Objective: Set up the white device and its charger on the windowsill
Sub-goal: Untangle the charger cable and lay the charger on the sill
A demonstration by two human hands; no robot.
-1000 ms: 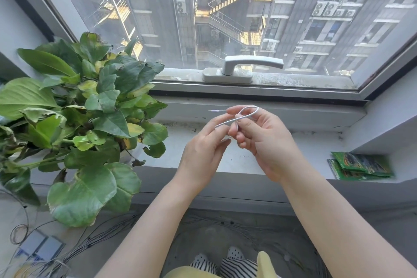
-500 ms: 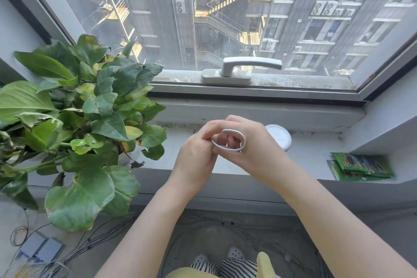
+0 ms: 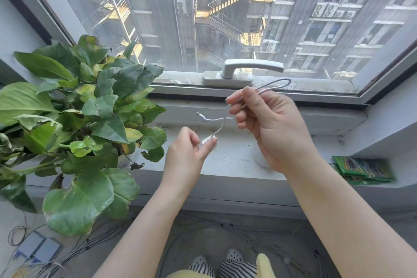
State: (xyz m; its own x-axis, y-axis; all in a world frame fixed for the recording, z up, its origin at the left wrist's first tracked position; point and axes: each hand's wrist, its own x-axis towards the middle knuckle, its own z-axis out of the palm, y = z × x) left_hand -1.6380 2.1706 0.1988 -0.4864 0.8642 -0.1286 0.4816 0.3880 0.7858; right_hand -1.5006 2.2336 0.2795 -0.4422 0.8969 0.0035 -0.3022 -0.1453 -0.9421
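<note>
A thin white charger cable [image 3: 274,84] is held above the windowsill [image 3: 230,158]. My right hand [image 3: 268,126] is shut on its middle, with a loop sticking out toward the window. My left hand [image 3: 188,156] pinches the cable's white plug end [image 3: 208,140] between thumb and finger. The other small connector [image 3: 202,116] hangs free to the left. The round white device [image 3: 259,158] lies on the sill, mostly hidden behind my right hand.
A large leafy potted plant [image 3: 79,124] fills the sill's left side. Green packets [image 3: 363,168] lie at the right end. The window handle [image 3: 243,71] sits just behind the cable. Wires cover the floor below.
The cable was coiled tightly between both hands; now the hands have parted and the cable is unwound, the right hand raised and the left lowered with the plug end.
</note>
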